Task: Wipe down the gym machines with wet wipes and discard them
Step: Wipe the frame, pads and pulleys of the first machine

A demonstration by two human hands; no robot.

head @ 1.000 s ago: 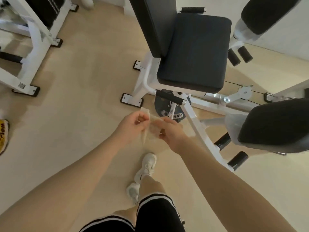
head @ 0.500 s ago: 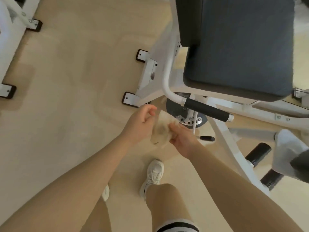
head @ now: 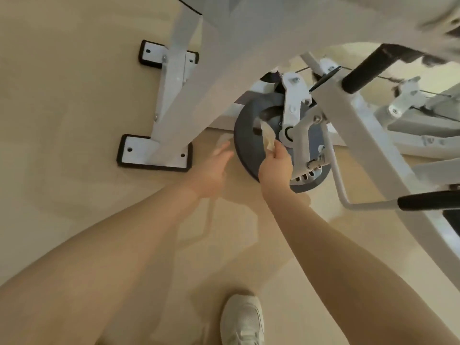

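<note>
Grey disc (head: pixel 249 143) of white gym machine (head: pixel 219 78): right hand (head: pixel 275 165) pinches wet wipe (head: pixel 268 136) against its face; left hand (head: pixel 211 170), fingers extended (blurred), just left of disc, holding nothing.

The left hand (head: pixel 211 170) is motion-blurred; the white frame (head: pixel 224 58) hides part of the grey disc (head: pixel 249 145).

No text, brand, number or sign can be read anywhere here. The white machine frame (head: pixel 249 58), its grey disc (head: pixel 249 145) and the pale shoe (head: pixel 242 319) show no legible marking, and much of the machine is blurred.
</note>
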